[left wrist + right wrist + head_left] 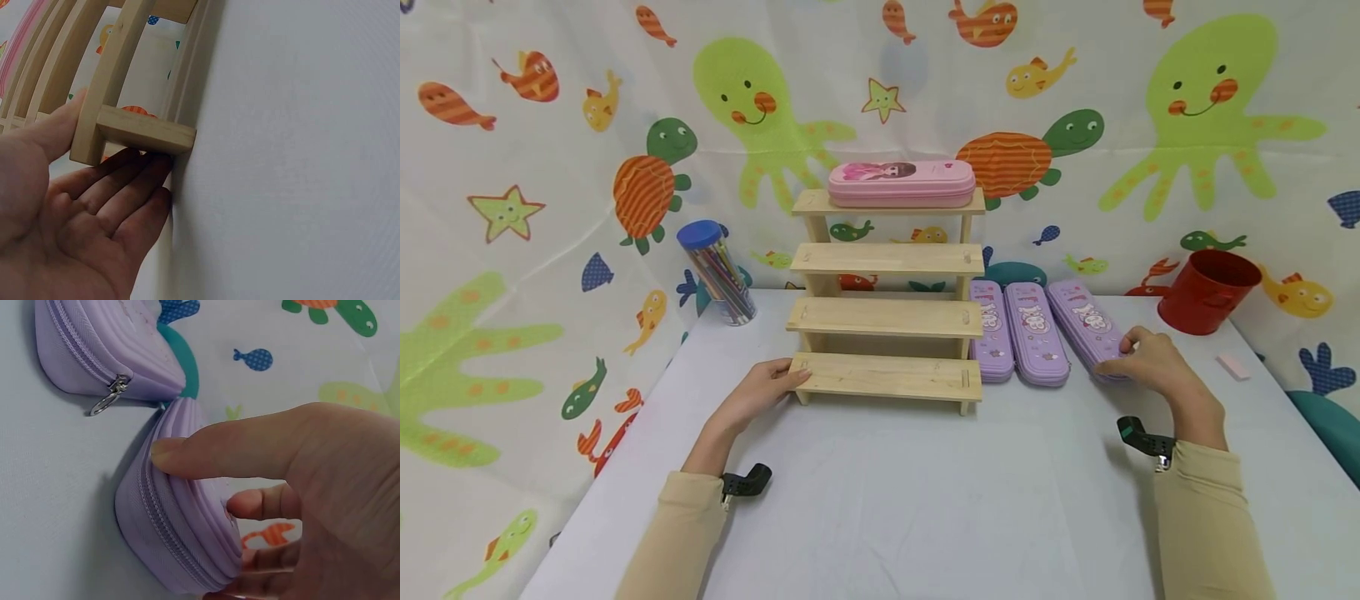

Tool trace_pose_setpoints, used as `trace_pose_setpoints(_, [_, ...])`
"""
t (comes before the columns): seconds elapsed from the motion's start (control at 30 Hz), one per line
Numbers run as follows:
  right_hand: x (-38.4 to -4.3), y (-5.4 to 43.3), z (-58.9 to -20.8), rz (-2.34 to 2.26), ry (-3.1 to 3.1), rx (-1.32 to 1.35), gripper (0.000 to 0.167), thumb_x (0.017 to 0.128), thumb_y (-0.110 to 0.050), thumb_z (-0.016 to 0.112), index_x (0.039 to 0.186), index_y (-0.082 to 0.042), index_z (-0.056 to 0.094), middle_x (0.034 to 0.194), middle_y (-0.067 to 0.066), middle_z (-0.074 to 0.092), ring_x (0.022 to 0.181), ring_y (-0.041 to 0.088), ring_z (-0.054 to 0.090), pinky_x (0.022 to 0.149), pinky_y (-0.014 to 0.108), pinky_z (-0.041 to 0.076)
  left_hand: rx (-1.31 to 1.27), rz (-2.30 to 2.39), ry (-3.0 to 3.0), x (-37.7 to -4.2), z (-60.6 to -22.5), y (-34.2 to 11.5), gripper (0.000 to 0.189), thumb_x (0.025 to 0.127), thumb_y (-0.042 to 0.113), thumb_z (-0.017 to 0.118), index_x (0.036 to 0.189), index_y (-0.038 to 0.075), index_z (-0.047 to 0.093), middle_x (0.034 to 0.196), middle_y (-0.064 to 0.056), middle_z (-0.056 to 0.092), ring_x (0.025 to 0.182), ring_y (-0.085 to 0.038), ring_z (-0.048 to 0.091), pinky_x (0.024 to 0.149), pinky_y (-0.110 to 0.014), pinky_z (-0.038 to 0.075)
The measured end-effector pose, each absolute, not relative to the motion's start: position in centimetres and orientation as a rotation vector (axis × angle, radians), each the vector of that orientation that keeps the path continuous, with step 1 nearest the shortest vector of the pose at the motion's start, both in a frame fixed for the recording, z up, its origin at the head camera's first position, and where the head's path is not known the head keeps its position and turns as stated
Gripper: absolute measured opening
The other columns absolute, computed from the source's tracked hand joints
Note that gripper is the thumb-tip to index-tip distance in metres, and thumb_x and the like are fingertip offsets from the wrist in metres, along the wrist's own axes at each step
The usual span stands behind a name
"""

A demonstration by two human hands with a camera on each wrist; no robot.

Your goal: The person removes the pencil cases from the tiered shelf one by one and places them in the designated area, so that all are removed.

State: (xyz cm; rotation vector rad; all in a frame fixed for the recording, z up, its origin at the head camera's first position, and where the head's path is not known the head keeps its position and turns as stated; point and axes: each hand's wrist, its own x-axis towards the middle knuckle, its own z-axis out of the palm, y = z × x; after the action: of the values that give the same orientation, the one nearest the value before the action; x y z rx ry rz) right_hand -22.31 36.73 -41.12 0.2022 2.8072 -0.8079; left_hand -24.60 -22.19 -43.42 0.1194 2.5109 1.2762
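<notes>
Right fingers (265,503) gripping-close around purple case (187,519)

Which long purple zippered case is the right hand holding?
The rightmost long purple zippered case, nearest the round red bucket. The right hand grips it; no hand touches the middle purple case or the left purple case.

The white bench (940,500) is bordered at the back and sides by a white cloth (940,92), printed with colourful sea creatures (1213,100).
</notes>
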Motion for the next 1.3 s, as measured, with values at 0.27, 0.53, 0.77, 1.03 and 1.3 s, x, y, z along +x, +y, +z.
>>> trace_pose_setpoints(0.27, [-22.13, 36.88, -40.97, -0.828, 2.771, 0.163, 0.067, 0.085, -0.045, 0.073, 0.120, 0.003, 0.043, 0.115, 0.029, 0.048, 0.103, 0.040, 0.043, 0.075, 0.041, 0.043, 0.124, 1.281, 2.505, -24.49, -43.43, -22.43, 0.072, 0.098, 0.052, 0.057, 0.147, 0.002, 0.045, 0.144, -0.018, 0.055, 0.131, -0.028, 0.051, 0.105, -0.047, 0.045])
trace_pose_setpoints(0.53, [-22.03, 36.82, -40.71, -0.834, 2.717, 0.103, 0.067, 0.083, -0.049, 0.074, 0.121, -0.002, 0.045, 0.122, 0.029, 0.049, 0.106, 0.040, 0.046, 0.078, 0.043, 0.045, 0.116, 1.279, 2.509, -24.44, -43.76, -22.61, 0.073, 0.097, 0.054, 0.056, 0.147, 0.002, 0.046, 0.143, -0.017, 0.056, 0.127, -0.026, 0.053, 0.102, -0.043, 0.047])
trace_pose_setpoints(0.77, [-22.08, 36.55, -40.61, -0.841, 2.693, 0.053, 0.063, 0.083, -0.045, 0.075, 0.121, -0.004, 0.047, 0.120, 0.027, 0.050, 0.108, 0.042, 0.044, 0.080, 0.046, 0.046, 0.118, 1.288, 2.512, -24.34, -43.81, -22.53, 0.072, 0.097, 0.053, 0.057, 0.147, 0.001, 0.046, 0.142, -0.018, 0.057, 0.129, -0.029, 0.054, 0.104, -0.046, 0.047])
trace_pose_setpoints(1.03, [-22.04, 36.29, -40.64, -0.856, 2.693, 0.027, 0.059, 0.083, -0.042, 0.077, 0.117, -0.004, 0.047, 0.107, 0.018, 0.050, 0.104, 0.036, 0.044, 0.076, 0.039, 0.041, 0.124, 1.274, 2.520, -24.47, -43.65, -22.41, 0.072, 0.097, 0.054, 0.057, 0.147, 0.002, 0.046, 0.142, -0.017, 0.057, 0.127, -0.027, 0.054, 0.103, -0.045, 0.047])
trace_pose_setpoints(1.3, [-22.05, 36.33, -40.36, -0.818, 2.713, 0.000, 0.060, 0.083, -0.044, 0.077, 0.119, -0.005, 0.048, 0.114, 0.023, 0.053, 0.105, 0.037, 0.047, 0.077, 0.040, 0.044, 0.128, 1.291, 2.504, -24.54, -43.48, -22.34, 0.072, 0.097, 0.052, 0.057, 0.148, 0.002, 0.045, 0.144, -0.018, 0.055, 0.128, -0.027, 0.053, 0.103, -0.045, 0.047])
